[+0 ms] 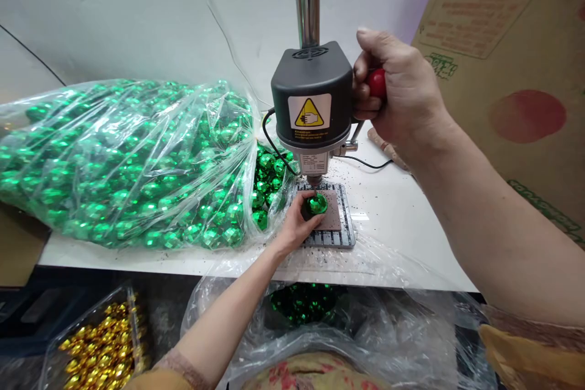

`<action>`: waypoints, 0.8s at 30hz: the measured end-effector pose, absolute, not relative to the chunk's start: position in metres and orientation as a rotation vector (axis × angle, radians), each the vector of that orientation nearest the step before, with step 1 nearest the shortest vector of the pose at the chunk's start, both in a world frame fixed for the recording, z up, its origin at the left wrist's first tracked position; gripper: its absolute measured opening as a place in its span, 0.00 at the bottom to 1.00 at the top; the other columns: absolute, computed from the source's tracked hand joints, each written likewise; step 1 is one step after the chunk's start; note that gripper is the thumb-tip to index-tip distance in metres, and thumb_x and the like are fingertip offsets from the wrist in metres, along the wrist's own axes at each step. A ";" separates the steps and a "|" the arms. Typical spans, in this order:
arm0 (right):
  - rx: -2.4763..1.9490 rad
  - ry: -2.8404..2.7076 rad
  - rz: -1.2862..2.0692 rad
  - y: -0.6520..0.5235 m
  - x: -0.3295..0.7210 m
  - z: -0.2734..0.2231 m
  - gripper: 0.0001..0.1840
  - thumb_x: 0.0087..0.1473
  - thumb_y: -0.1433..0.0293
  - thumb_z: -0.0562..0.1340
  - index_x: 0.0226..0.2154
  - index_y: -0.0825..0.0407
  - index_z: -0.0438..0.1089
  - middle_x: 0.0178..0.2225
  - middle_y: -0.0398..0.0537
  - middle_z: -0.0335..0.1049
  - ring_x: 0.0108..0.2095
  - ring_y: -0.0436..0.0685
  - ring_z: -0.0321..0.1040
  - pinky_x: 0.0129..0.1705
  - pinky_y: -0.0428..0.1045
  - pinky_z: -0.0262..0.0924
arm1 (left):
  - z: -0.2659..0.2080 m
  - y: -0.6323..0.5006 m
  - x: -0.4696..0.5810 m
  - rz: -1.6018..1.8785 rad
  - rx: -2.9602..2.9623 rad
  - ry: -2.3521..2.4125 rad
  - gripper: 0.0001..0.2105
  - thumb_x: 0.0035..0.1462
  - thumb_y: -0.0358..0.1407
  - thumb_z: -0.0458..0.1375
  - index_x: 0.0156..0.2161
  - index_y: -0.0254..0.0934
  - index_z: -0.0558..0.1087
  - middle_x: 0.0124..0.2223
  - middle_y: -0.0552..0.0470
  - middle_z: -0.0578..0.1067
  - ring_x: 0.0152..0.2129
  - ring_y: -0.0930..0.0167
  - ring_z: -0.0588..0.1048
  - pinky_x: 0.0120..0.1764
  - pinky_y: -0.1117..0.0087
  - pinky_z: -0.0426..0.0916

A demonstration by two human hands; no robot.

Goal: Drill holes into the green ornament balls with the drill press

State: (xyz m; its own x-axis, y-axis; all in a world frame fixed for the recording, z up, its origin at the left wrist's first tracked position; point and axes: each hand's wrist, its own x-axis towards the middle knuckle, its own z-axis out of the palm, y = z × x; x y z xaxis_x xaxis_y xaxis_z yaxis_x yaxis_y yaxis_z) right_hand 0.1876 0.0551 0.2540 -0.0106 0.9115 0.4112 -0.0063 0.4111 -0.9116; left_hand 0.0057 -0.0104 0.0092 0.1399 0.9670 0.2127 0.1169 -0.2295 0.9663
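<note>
A shiny green faceted ball [318, 203] sits under the chuck of a black bench drill press [312, 91]. My left hand [297, 219] grips the ball between thumb and fingers on a brownish pad [333, 213], which lies on the slotted metal base [348, 234]. Whether the drill bit touches the ball is too small to tell. On the drill's right side, my right hand [393, 79] is wrapped round a lever with a red knob [377, 83].
A clear plastic bag [137, 158] bulging with green balls lies left on the white table [393, 225]. Below the edge are an open bag of green balls [306, 303] and a clear bin of gold balls [103, 347]. A large cardboard box [507, 73] stands right. Dark shavings surround the base.
</note>
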 end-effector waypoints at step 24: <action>-0.511 -1.222 0.669 0.011 0.171 0.225 0.30 0.60 0.72 0.59 0.09 0.50 0.54 0.08 0.37 0.45 0.11 0.45 0.44 0.18 0.49 0.39 | 0.013 -0.014 0.011 1.283 1.365 1.061 0.22 0.49 0.36 0.73 0.49 0.40 0.73 0.47 0.49 0.75 0.45 0.65 0.73 0.53 0.64 0.65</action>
State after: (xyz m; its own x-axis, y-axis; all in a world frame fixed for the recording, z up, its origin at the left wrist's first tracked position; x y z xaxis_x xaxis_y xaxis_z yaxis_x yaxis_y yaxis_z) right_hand 0.1712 0.0114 0.2247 0.1952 0.7085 0.6782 -0.1903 0.7057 -0.6824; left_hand 0.0114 -0.0144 0.0131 0.0728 0.9821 0.1739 -0.0140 -0.1734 0.9848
